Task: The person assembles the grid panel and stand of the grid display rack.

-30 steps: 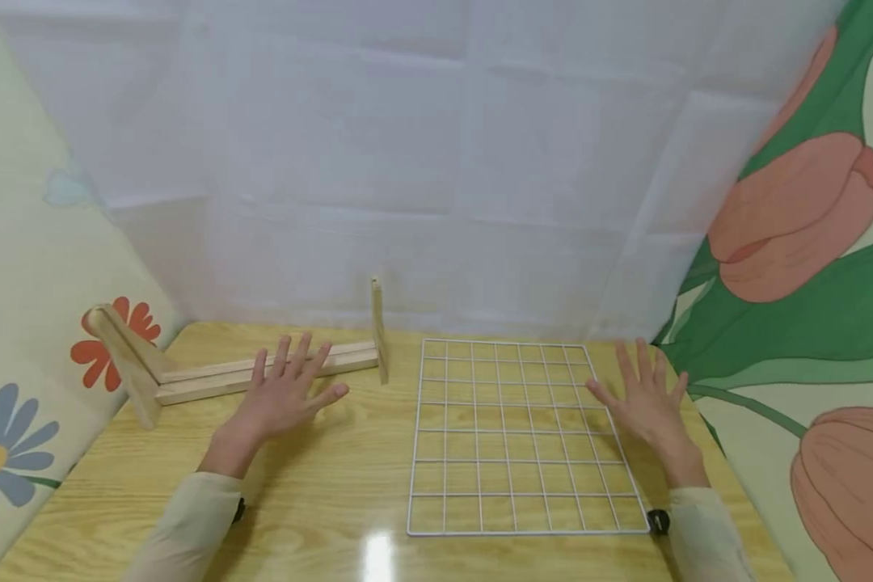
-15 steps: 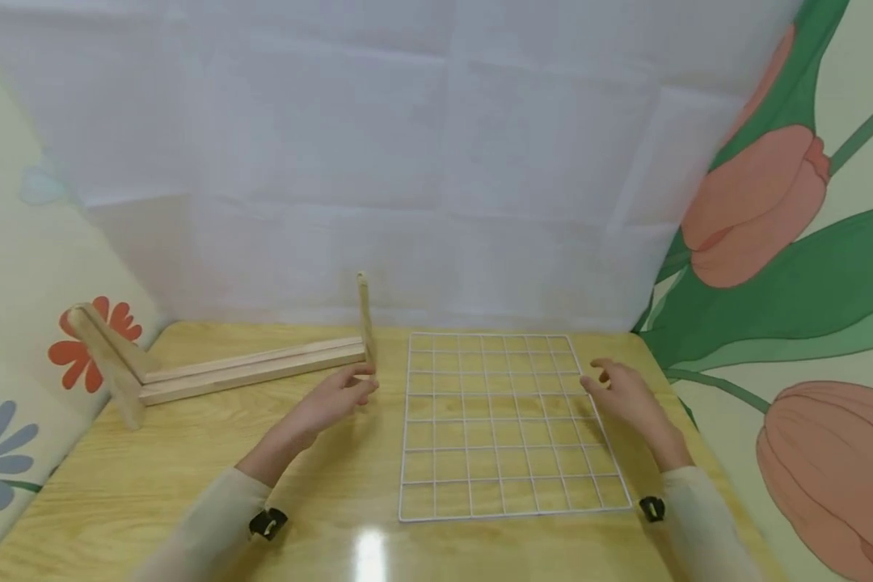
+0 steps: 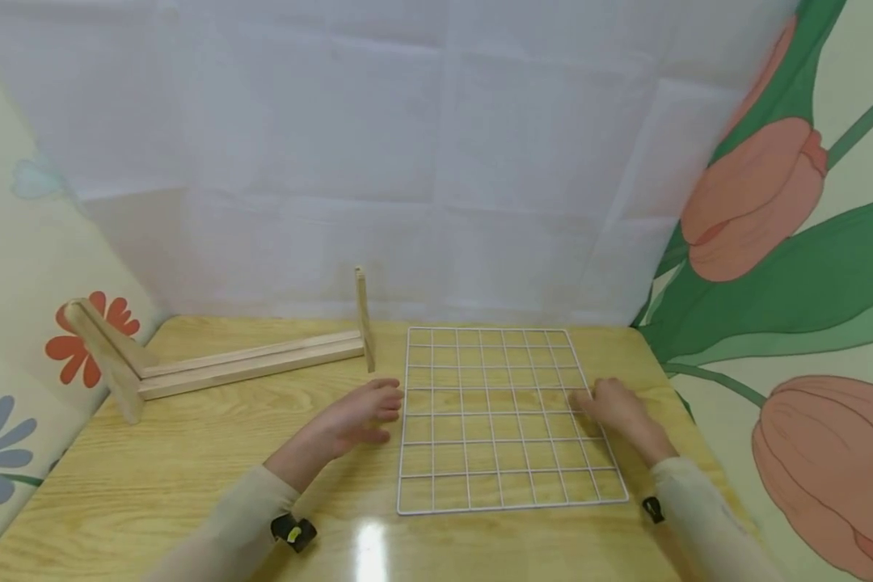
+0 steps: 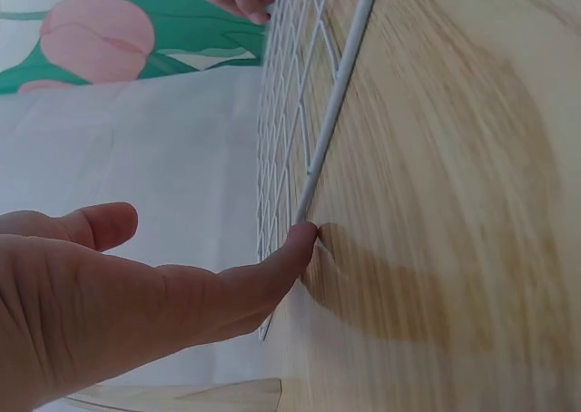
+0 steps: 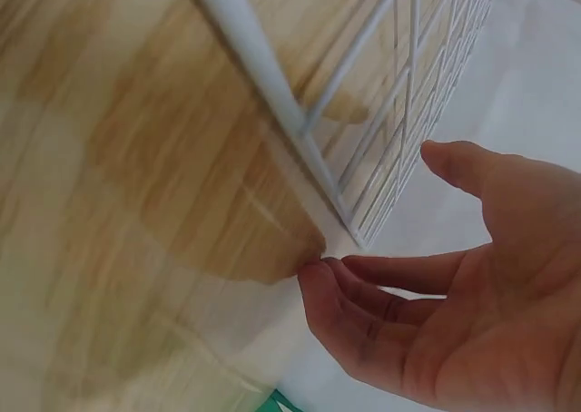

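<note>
A white wire grid panel [image 3: 509,416] lies flat on the wooden table [image 3: 335,517]. At its left edge is my left hand [image 3: 356,416], fingers reaching toward the rim wire; in the left wrist view a fingertip meets the table right by that wire, with the thumb held apart. On the opposite side, my right hand [image 3: 618,412] has its fingertips down at the panel's right edge. The right wrist view shows those fingers bent a little and the thumb raised away from them. Neither hand grips the panel.
A wooden stand [image 3: 255,364] with a grooved bar and two upright end pieces stands at the back left. Behind the table hangs a white cloth [image 3: 378,162]. Flower-patterned walls [image 3: 829,315] flank both sides.
Both hands, spread flat in the air a second ago, have come down to the panel's side edges. My left hand moved right, away from the stand. The panel and stand stay put on the table.
</note>
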### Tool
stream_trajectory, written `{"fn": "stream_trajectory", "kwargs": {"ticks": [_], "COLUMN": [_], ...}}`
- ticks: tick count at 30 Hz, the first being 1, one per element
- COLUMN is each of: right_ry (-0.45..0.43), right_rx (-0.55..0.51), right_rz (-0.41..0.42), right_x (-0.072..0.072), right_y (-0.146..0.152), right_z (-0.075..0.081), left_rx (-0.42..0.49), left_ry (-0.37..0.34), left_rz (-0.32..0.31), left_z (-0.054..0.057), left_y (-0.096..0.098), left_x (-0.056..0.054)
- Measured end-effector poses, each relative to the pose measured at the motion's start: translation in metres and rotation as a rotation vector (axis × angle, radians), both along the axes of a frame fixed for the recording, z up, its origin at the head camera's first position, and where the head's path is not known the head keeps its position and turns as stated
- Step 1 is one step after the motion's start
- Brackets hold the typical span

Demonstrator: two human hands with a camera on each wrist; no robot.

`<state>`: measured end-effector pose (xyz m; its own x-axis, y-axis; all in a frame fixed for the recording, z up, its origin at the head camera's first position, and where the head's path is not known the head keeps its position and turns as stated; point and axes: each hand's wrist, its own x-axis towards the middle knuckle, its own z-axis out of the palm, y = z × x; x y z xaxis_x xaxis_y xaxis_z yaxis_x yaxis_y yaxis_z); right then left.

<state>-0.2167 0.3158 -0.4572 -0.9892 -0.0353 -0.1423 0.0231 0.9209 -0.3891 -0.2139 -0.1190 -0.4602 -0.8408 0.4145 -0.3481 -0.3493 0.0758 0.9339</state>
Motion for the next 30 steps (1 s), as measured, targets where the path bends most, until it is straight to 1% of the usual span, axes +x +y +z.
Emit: {"fn": "stream_trajectory", "kwargs": {"ticks": [2, 4, 8, 10, 13, 17, 20, 26, 28, 30], "right_ry": [-0.017, -0.019, -0.022, -0.022, -0.022, -0.008, -0.009, -0.003, -0.009, -0.023], "right_rx": [-0.022, -0.027, -0.077, -0.108, -0.123, -0.102, -0.096, -0.119, -0.132, -0.145], "right_rz": [-0.01, -0.015, -0.025, -0.026, -0.023, -0.014, -0.024, -0.035, -0.037, -0.046], "right_x": [0.002, 0.004, 0.006, 0.006, 0.005, 0.003, 0.001, -0.002, -0.003, -0.005], "right_y": [-0.001, -0.002, -0.004, -0.005, -0.005, -0.004, -0.003, 0.0, 0.002, 0.006], "right_z": [-0.002, -0.003, -0.003, -0.003, -0.002, -0.001, -0.002, -0.005, -0.006, -0.006], "left_rx": [0.017, 0.028, 0.058, 0.079, 0.105, 0.156, 0.187, 0.209, 0.226, 0.242], "left_ry": [-0.024, -0.037, -0.065, -0.09, -0.135, -0.213, -0.26, -0.306, -0.31, -0.301], "left_rz": [0.004, -0.003, 0.011, 0.034, 0.07, 0.127, 0.163, 0.24, 0.233, 0.211], "left_z": [0.0, 0.001, 0.002, 0.003, 0.002, 0.003, 0.003, -0.001, -0.003, -0.005], "left_y": [0.003, 0.006, 0.011, 0.013, 0.014, 0.015, 0.016, 0.018, 0.017, 0.017], "left_x": [0.0, -0.001, -0.002, -0.003, -0.005, -0.007, -0.008, -0.01, -0.011, -0.012]}}
